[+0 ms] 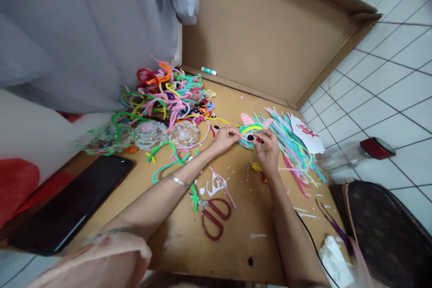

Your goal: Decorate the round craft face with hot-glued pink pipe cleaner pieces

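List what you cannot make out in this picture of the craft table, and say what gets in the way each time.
1. Head view: the round craft piece is mostly covered by the left hand and right hand.
2. Head view: what the fingers pinch is too small to tell.
3. Head view: the brown bag is cut off by the right and bottom edges.
4. Head view: the clear bottle is blurred.

Home craft corner: tiled floor (388,81), cardboard worktop (236,216).
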